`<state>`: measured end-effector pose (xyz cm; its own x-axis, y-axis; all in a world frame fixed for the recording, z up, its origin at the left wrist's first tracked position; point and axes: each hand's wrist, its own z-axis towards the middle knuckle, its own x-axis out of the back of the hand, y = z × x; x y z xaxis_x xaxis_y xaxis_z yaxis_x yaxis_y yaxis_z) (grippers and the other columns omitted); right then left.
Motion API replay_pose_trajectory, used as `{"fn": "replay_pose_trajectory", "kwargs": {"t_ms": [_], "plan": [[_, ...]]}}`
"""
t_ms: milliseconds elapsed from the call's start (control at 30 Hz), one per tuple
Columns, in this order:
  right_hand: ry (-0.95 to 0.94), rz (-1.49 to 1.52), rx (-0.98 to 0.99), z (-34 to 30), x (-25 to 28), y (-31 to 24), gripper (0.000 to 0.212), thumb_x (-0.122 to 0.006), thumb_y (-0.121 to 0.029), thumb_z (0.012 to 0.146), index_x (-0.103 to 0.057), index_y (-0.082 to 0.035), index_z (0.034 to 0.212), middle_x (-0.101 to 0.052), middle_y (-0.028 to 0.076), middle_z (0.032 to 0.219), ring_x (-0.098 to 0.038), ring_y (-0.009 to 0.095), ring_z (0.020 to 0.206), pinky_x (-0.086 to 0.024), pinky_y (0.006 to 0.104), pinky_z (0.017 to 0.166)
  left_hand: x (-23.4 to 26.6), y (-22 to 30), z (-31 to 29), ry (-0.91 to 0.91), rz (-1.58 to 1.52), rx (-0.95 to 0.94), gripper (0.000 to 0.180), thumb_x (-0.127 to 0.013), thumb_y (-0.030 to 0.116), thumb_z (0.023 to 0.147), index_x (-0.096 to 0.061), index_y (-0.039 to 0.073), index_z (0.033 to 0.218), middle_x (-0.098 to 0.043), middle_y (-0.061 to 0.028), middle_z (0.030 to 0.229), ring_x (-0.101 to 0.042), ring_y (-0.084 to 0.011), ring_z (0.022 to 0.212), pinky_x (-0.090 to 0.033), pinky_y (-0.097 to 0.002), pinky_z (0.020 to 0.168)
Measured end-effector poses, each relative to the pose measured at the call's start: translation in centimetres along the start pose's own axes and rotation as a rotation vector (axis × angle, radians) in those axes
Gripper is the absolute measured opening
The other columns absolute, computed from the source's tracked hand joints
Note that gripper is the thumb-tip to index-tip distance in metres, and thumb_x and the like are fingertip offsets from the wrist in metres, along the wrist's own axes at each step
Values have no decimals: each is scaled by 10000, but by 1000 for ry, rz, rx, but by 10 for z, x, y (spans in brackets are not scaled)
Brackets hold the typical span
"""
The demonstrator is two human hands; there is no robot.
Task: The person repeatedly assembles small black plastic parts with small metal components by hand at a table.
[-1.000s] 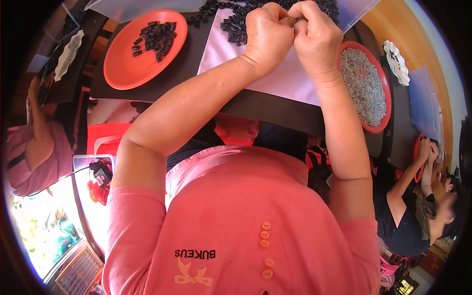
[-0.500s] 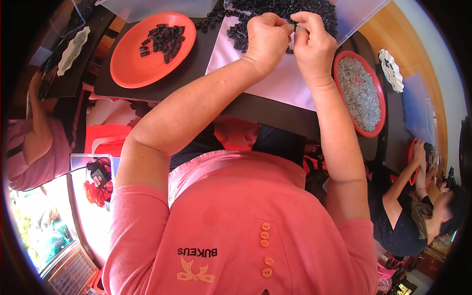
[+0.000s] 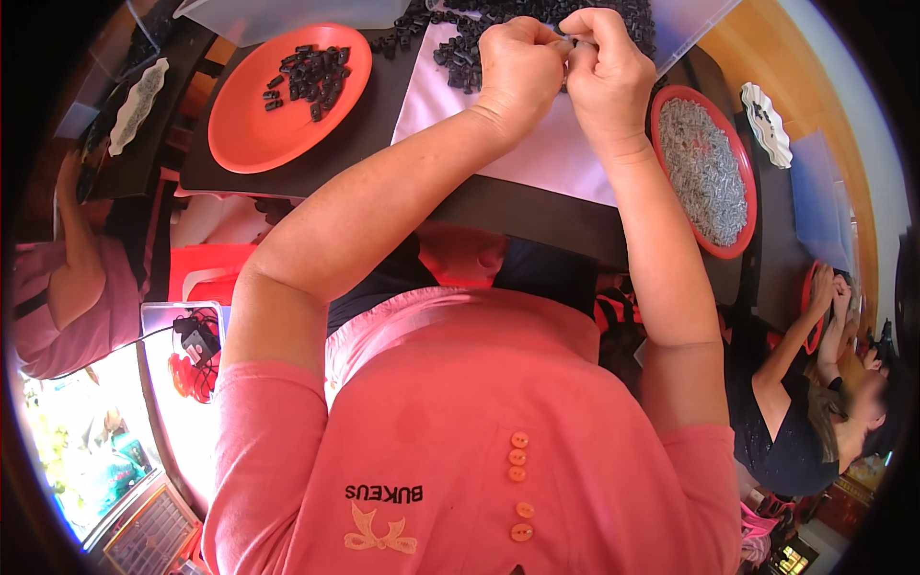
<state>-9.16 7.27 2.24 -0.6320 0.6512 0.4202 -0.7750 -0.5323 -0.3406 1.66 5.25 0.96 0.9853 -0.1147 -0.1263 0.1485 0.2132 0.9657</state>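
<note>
My left hand (image 3: 520, 77) and my right hand (image 3: 613, 81) meet fingertip to fingertip at the top middle, above a pale sheet (image 3: 561, 158). Thumb and forefinger are pinched on each. A small dark piece shows between the fingertips of my right hand; my left fingers press against the same spot, and what they hold is mostly hidden. Behind and around the hands lies a heap of small black parts (image 3: 463, 62). An orange-red plate (image 3: 240, 125) to the left carries more black parts (image 3: 321, 79). Right of my right wrist, a red tray (image 3: 751, 196) holds many small silvery-clear pieces (image 3: 704, 177).
Clear plastic bins (image 3: 287, 17) stand along the far side of the dark table (image 3: 537, 216). White scalloped dishes (image 3: 139, 105) lie at the far left and right. Another person (image 3: 795, 422) works at the right, and a person's arm and sleeve (image 3: 77, 307) show at the left.
My two hands stay pinched together and have shifted slightly upward in the view. The plate and sheet sit a little further left in the picture, as the view has moved slightly.
</note>
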Motion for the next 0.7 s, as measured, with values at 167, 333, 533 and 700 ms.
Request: {"fn": "replay_pose_trajectory", "kwargs": {"t_ms": [167, 333, 533, 700], "plan": [[20, 59, -78, 1, -2, -9, 237, -567, 102, 800, -634, -43, 976, -719, 90, 849, -710, 182, 764, -554, 287, 682, 3, 1, 3, 3, -79, 70, 104, -666, 49, 832, -649, -49, 803, -640, -82, 660, -575, -128, 549, -464, -278, 494], [43, -19, 24, -6, -14, -3, 269, -582, 90, 782, -634, -37, 1013, -715, 112, 894, -711, 207, 791, -566, 290, 745, 6, 6, 7, 16, -249, 177, 110, -661, 62, 849, -657, -48, 839, -657, -79, 741, -591, -137, 610, -478, -269, 547], [129, -53, 121, -6, -27, -3, 287, -591, 48, 681, -655, -102, 917, -680, 55, 850, -648, 274, 771, -521, 390, 701, 11, 11, 8, 73, -359, 330, 82, -635, 10, 836, -669, -58, 867, -664, -119, 821, -610, -160, 697, -484, -293, 609], [192, -116, 276, -2, -29, -5, 242, -603, 44, 646, -642, -112, 826, -642, 30, 731, -623, 252, 688, -495, 381, 641, 12, 8, 9, 17, -499, 399, 78, -633, -19, 813, -652, -88, 843, -639, -109, 807, -595, -176, 693, -463, -316, 594]]}}
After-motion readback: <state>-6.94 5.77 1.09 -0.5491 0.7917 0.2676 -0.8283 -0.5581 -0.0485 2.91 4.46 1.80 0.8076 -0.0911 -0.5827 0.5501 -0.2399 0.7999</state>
